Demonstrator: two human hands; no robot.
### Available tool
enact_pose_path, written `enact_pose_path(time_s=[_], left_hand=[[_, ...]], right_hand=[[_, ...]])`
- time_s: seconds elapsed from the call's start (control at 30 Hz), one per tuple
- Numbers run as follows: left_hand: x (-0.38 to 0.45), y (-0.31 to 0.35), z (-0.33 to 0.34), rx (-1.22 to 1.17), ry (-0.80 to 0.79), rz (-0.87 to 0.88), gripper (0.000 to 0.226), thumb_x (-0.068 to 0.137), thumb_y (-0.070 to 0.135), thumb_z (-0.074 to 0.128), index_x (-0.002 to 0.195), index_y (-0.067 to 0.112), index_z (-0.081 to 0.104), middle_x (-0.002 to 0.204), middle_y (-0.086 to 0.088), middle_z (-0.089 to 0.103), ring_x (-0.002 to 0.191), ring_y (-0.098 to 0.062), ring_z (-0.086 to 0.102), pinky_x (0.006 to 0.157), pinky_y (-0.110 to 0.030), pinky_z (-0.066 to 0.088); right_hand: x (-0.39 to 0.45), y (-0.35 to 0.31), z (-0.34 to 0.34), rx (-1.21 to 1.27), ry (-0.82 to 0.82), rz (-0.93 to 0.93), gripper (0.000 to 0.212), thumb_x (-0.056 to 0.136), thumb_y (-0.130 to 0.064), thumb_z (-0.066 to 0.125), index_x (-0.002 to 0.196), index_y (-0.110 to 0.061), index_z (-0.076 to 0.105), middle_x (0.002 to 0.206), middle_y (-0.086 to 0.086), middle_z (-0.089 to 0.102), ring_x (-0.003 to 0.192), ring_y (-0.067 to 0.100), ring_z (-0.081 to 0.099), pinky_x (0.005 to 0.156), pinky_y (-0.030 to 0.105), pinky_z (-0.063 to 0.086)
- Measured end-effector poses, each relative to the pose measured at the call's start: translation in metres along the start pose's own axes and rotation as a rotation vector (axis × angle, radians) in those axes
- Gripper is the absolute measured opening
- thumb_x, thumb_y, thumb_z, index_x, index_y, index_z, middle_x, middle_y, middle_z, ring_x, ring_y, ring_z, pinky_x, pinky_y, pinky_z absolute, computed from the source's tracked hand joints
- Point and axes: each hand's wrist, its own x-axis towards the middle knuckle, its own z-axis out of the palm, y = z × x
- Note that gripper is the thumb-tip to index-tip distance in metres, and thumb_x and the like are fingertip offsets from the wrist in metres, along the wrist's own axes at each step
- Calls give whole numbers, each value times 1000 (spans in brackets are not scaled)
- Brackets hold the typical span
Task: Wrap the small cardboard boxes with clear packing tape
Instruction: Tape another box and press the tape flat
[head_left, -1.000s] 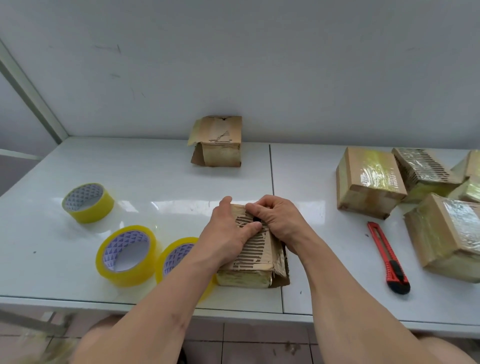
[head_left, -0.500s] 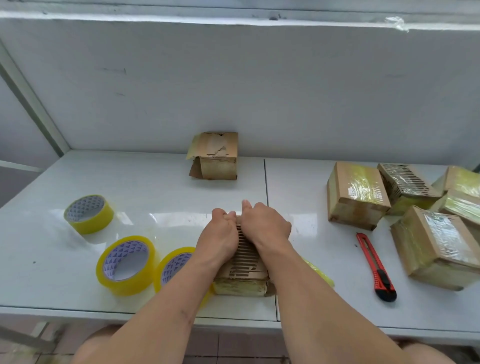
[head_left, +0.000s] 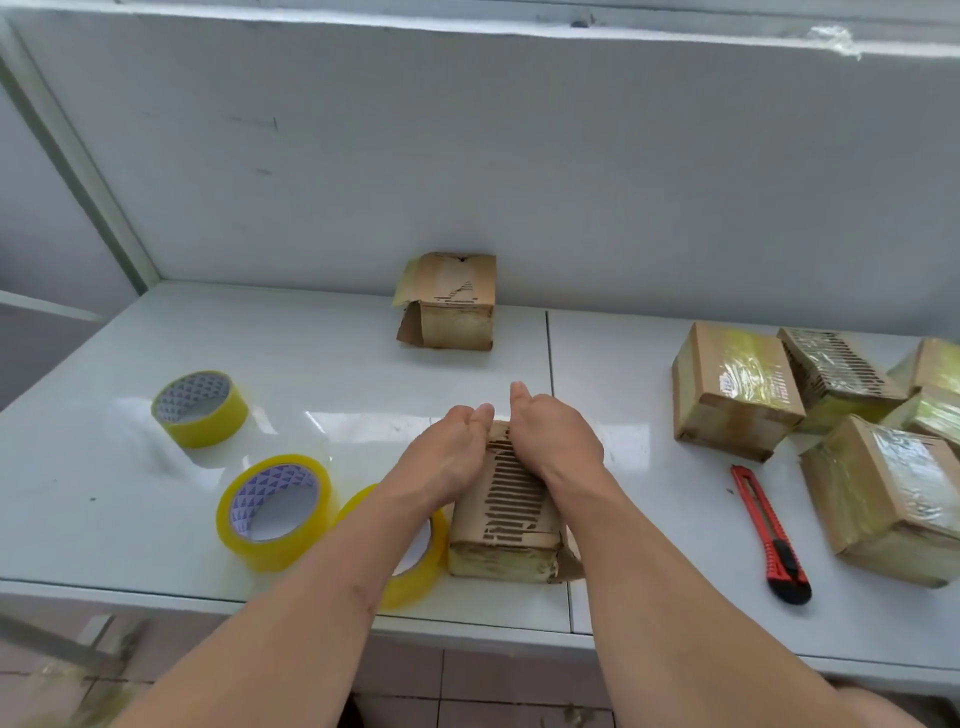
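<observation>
Where the white worktop (head_left: 156, 519) meets its near edge, a small cardboard box (head_left: 511, 512) with a torn, striped top lies at about 6 o'clock, flat on the surface. Both hands are on its far end. The left hand (head_left: 447, 457) rests on the box's left top edge with fingers lying straight and together, pointing to 12 o'clock; its grip is loose, pressing rather than curling round anything. The right hand (head_left: 553, 434) lies on the right top edge in the same way, fingers extended, thumb raised, so that grip too is flat and unclenched. The two hands nearly touch at the fingertips.

Just beside the box at 9 o'clock stands a tape roll (head_left: 415, 566), partly hidden under the left forearm. Touching it further toward 9 o'clock is a second tape roll (head_left: 278, 512), and toward 10 o'clock, apart from these, a third tape roll (head_left: 200, 408).

At 3 o'clock from the box lies a red utility knife (head_left: 769, 532), its black end toward the near edge. Beyond it, from 3 to 2 o'clock, a cluster of taped boxes (head_left: 737, 384) sits closely packed, glossy with tape.

At 12 o'clock, near the wall (head_left: 519, 182), an open-flapped box (head_left: 452, 304) stands alone, well apart from the hands.
</observation>
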Motion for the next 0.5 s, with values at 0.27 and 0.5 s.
enact_pose_path(time_s=[0.27,0.5], left_hand=[[-18,-45,-48,355,-169,18,52,98,5,40,147,21,49,151,3,49,137,-17,46,110,-28,38],[-21,-63,-64,453,-136,102,21,93,21,64,110,29,73,111,7,70,100,-14,61,81,-24,47]], right_hand=[[-17,-5,-8,-130,65,-119,66,104,-54,13,124,-16,62,126,8,65,118,32,55,100,50,34],[-33,1,3,-153,164,-182,58,105,-52,23,116,-18,68,129,5,63,134,26,46,111,49,29]])
